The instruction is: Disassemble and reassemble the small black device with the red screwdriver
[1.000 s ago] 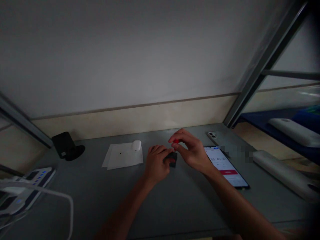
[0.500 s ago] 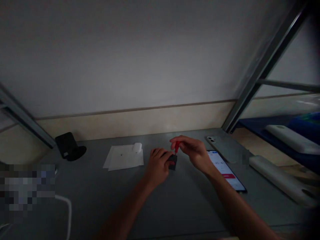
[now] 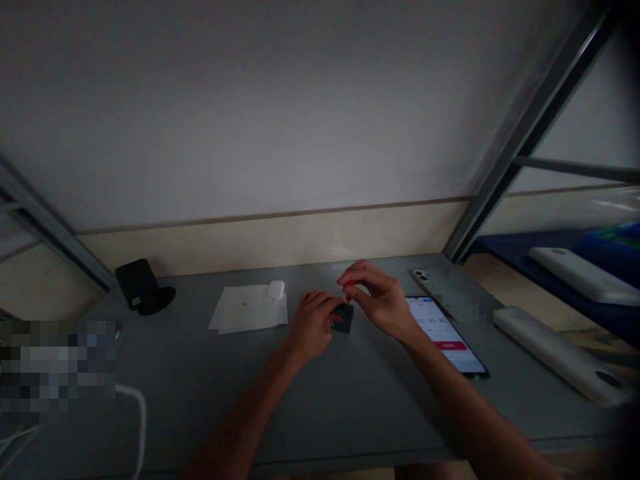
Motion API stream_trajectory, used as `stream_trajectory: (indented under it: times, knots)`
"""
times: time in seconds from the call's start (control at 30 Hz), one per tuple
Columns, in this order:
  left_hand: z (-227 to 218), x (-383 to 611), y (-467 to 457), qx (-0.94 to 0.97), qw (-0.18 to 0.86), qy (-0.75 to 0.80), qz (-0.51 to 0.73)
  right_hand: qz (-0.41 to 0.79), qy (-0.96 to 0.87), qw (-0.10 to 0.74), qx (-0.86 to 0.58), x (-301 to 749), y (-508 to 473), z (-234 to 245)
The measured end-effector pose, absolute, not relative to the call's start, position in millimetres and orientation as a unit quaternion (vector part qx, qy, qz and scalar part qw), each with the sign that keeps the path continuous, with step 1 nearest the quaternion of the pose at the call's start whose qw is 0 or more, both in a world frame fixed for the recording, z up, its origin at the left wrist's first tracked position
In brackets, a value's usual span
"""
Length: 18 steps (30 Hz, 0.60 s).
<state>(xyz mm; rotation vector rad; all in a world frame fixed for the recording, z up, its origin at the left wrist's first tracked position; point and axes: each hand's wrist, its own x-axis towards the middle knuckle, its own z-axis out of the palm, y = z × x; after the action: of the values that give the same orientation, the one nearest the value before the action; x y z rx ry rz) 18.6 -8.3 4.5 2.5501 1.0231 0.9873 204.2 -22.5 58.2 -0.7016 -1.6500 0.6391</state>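
I see the right hand [image 3: 384, 303] pinching a red tool [image 3: 349, 286], the left hand [image 3: 311, 325] holding a dark block [image 3: 345, 324]; the right forearm [image 3: 453, 387] partly covers a lit phone [image 3: 447, 331].

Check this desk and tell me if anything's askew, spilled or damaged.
Only the paper sheets look slightly askew: they overlap unevenly, with a small dark speck on the top one. No spill or damage shows, though the left hand partly hides the dark block.
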Motion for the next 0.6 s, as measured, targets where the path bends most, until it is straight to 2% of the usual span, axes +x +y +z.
stream_trajectory:
  times: [0.17,0.33,0.5,0.6]
  knots:
    - [7.7,18.9,-9.0,0.867,0.097,0.363,0.327,0.326,-0.712,0.542,-0.305,204.3,-25.4,61.7]
    - [8.3,20.2,-7.9,0.865,0.092,0.367,0.330,0.271,-0.700,0.583,-0.311,203.9,-25.8,62.9]
    - [9.9,19.4,-8.6,0.865,0.098,0.367,0.327,0.354,-0.680,0.567,-0.301,205.5,-23.5,60.1]
    - [10.2,18.8,-9.0,0.865,0.094,0.367,0.330,0.295,-0.679,0.595,-0.312,205.1,-20.3,57.9]
